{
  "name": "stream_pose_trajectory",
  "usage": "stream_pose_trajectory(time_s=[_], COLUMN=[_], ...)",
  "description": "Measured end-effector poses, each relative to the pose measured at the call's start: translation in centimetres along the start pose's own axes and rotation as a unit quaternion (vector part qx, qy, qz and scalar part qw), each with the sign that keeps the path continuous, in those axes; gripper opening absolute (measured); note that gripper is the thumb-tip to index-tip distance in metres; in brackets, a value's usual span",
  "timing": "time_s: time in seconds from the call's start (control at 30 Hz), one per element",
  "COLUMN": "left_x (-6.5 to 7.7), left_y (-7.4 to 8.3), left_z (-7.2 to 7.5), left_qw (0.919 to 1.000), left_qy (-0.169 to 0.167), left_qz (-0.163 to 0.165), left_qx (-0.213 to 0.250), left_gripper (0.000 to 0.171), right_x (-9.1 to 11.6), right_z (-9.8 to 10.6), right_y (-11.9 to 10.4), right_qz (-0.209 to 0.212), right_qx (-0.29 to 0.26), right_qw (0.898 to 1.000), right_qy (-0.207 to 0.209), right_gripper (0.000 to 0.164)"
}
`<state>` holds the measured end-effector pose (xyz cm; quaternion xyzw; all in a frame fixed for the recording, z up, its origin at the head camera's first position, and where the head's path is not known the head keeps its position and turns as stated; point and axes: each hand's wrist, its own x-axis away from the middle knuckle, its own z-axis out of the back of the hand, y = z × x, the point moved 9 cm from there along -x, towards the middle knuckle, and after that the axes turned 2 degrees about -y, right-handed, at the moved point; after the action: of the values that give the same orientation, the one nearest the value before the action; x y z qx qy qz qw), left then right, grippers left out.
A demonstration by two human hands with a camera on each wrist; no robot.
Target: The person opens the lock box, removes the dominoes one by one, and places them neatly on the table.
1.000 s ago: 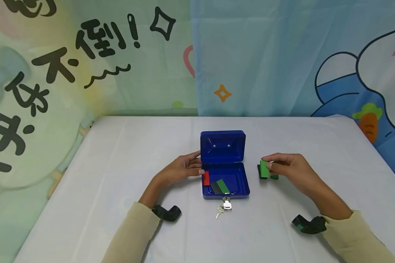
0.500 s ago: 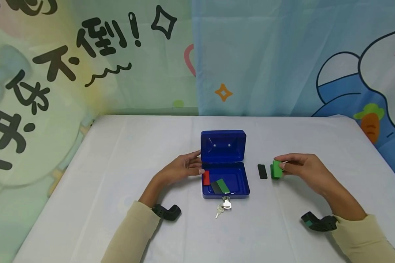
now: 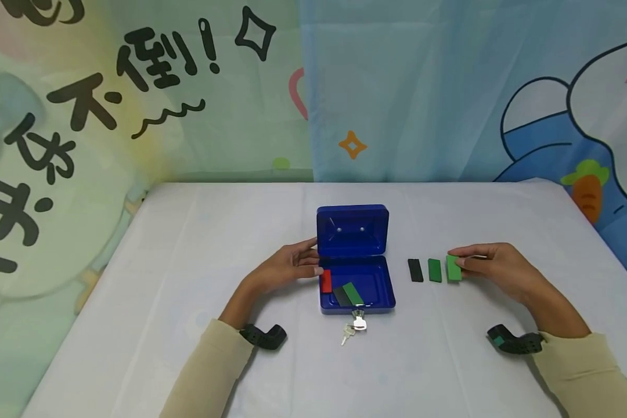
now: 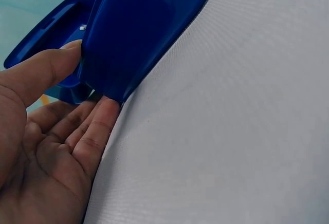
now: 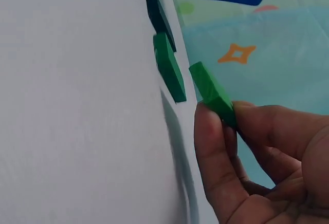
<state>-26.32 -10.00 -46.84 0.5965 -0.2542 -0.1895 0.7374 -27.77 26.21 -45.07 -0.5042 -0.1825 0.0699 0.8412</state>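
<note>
Tabletop (image 3: 397,360), green block (image 3: 453,269) in grip (image 3: 501,267)

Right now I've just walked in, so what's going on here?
A person's right hand pinches a green block, beside a second green block and a black block on the table. The left hand touches the side of an open blue box holding a red block, a gray block and a third green block.

Soft, even light fills the head view, leaving faint shadows on the white worktop (image 3: 355,377); both wrist views look dimmer.
</note>
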Motion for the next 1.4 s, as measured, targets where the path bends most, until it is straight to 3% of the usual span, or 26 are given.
stream_pose_trajectory(time_s=[0.23,0.53,0.9,1.13,1.4], left_x=[0.0,-0.1,0.0,0.0,0.0], left_y=[0.4,0.6,0.5,0.6,0.3], left_z=[-0.1,-0.1,-0.2,-0.3,-0.3], left_qw=[0.9999,0.9999,0.9998,0.9997,0.9999], left_qy=[-0.004,-0.007,-0.007,-0.008,-0.007], left_qz=[-0.013,-0.015,-0.012,-0.012,0.0], left_qx=[0.003,0.001,0.013,0.017,0.008], left_gripper=[0.074,0.075,0.075,0.075,0.075], right_x=[-0.2,0.0,0.1,0.4,0.4], right_z=[0.7,0.5,0.2,0.2,-0.3], right_y=[0.9,0.2,-0.6,-0.8,-0.8], right_qz=[-0.017,-0.025,-0.049,-0.055,-0.043], right_qx=[0.026,0.056,0.149,0.163,0.176], right_qw=[0.999,0.998,0.986,0.982,0.982], right_qy=[0.01,0.018,0.05,0.075,0.061], right_gripper=[0.042,0.041,0.038,0.031,0.033])
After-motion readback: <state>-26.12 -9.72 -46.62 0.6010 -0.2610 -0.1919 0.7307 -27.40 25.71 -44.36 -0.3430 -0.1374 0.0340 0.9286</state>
